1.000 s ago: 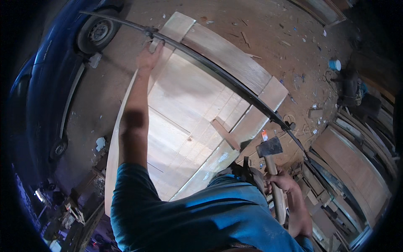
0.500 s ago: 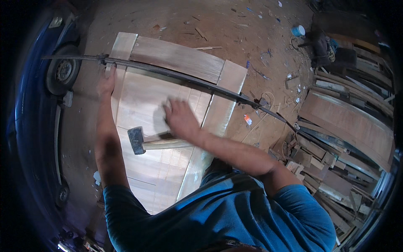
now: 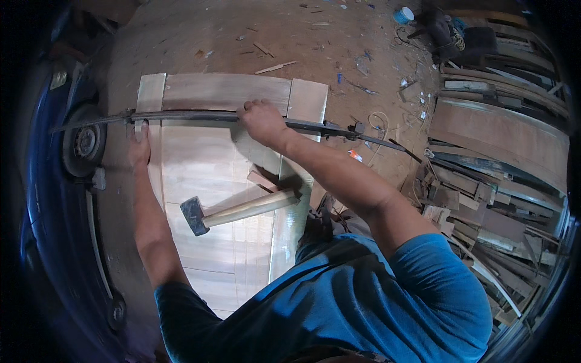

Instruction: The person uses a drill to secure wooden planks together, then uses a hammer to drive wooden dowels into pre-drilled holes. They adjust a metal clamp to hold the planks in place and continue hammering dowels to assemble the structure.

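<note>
A pale wooden door (image 3: 209,142) with a framed panel lies in front of me. Across its far end runs a long dark metal bar clamp (image 3: 193,115). My right hand (image 3: 264,125) is closed over the clamp's bar, right of the middle. My left hand (image 3: 140,147) grips the door's left edge just below the clamp's left end; its thumb is on top and the other fingers are mostly hidden. A hammer (image 3: 248,207) with a black block head and wooden handle rests on the door. Beside its handle is a small wood block (image 3: 262,181).
A blue vehicle (image 3: 57,212) stands at the left. Stacked boards and offcuts (image 3: 478,218) fill the right side. Wood scraps and litter lie on the dirt floor (image 3: 206,36), and a white-and-blue tub (image 3: 403,15) stands at the far right.
My right hand has moved from above the hammer up to the clamp's bar and closed on it. My left hand stays at the door's left edge. The view has shifted.
</note>
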The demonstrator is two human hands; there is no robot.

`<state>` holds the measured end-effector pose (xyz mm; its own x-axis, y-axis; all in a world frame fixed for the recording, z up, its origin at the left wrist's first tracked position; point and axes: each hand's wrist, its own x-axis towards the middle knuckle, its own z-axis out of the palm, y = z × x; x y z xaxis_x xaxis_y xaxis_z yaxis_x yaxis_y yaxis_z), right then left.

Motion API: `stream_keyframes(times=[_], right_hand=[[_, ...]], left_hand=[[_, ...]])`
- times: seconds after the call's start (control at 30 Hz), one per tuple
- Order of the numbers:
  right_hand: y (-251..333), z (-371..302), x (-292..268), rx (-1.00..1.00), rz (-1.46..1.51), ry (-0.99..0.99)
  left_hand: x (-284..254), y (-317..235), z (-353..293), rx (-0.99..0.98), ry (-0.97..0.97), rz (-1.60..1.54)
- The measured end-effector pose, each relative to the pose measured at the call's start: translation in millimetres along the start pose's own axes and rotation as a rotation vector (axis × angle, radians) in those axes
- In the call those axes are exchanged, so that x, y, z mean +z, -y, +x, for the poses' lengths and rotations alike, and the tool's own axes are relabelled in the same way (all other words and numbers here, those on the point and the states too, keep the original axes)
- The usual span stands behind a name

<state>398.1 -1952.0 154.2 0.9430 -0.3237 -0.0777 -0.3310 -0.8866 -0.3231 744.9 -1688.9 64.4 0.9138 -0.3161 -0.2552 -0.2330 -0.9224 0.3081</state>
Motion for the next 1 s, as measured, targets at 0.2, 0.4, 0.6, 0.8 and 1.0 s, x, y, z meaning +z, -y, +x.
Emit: stream_keyframes(times=[0.2,0.4,0.6,0.8,1.0], right_hand=[[1,-11,6,0.104,0.044,-0.076],[-38,-66,-22,0.123,0.149,-0.138],[-141,-222,-84,0.337,0.062,-0.325],[-192,-260,-72,0.407,0.164,0.219],[-218,-270,-57,0.393,0.147,0.265]], left_hand=[[0,9,-2,0.156,-0.102,-0.026],[-3,-22,-13,0.056,-0.018,-0.038],[0,-6,-1,-0.114,0.090,0.152],[7,33,13,-0.031,-0.006,0.021],[-19,-39,-27,-0.125,0.067,-0.127]])
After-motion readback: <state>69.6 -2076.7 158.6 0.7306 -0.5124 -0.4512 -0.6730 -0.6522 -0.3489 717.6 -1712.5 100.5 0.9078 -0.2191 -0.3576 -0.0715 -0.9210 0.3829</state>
